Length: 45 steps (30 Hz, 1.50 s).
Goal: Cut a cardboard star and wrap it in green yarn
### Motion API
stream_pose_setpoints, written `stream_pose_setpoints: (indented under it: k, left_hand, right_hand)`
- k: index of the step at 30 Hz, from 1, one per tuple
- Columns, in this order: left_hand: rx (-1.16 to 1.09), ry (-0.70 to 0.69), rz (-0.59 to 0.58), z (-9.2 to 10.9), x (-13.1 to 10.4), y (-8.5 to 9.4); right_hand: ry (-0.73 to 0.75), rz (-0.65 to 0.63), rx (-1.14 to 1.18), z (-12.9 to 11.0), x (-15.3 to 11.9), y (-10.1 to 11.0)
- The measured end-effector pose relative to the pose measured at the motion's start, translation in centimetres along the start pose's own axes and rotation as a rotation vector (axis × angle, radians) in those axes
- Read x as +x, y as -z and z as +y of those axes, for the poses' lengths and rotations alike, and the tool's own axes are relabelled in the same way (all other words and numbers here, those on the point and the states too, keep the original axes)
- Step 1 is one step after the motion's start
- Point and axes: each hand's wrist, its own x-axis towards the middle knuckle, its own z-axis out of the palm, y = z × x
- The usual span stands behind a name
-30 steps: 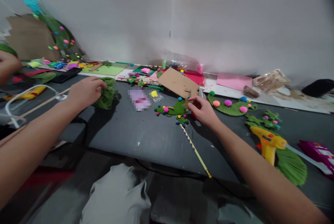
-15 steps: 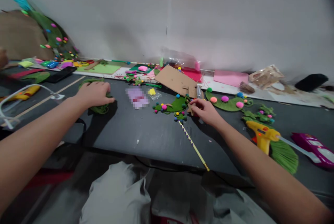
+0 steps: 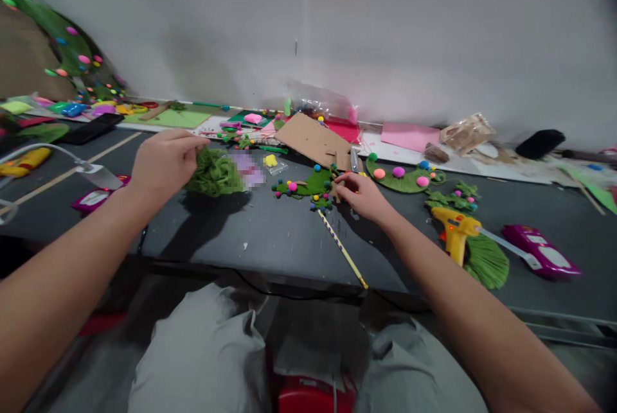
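Left hand (image 3: 166,159): grip narrow, fingertips pinching green yarn (image 3: 214,172) at its upper left edge, tangle bulging out to the right of the grip. Dark shadow under it, so likely lifted off the bench (image 3: 270,243); an edge pinch lets the loops hang loose rather than get crushed. Right hand (image 3: 364,193): grip narrow, fingertips at a small cardboard piece (image 3: 333,192); can't tell if pinched or only touched, too small and partly covered. If pinched, a fingertip hold would suit something that flat and thin.

Just left of the right grip: green pompom piece (image 3: 315,183), flat, its pompoms facing up. Nearer the wearer than that grip: patterned pencil (image 3: 342,249), lying slantwise. Beyond it: cardboard sheet (image 3: 308,137). Right of it: green crescent (image 3: 402,180); farther right and nearer, yellow glue gun (image 3: 456,227), indicator lit, probably hot, so parking it well apart from the yarn seems sensible, glue stick (image 3: 504,246) trailing away from the grip
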Motion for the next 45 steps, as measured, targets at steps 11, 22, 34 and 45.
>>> stream_pose_setpoints:
  k: [11, 22, 34, 45]
  left_hand:
    - [-0.563, -0.040, 0.071, 13.7, -0.5, 3.1]
    - [-0.739, -0.065, -0.111, 19.0, -3.1, 0.1]
    - [-0.544, -0.165, -0.250, 18.8, -3.8, -0.7]
    - [-0.135, -0.022, -0.462, 14.1, -3.4, 0.1]
  right_hand:
    - [0.138, 0.178, 0.173, -7.3, -4.3, 0.7]
    - [0.212, 0.115, 0.363, -8.2, -4.2, -2.4]
    - [0.057, 0.308, 0.778, -8.1, -3.5, 1.3]
    - [0.057, 0.776, 1.023, -0.6, -3.0, 9.7]
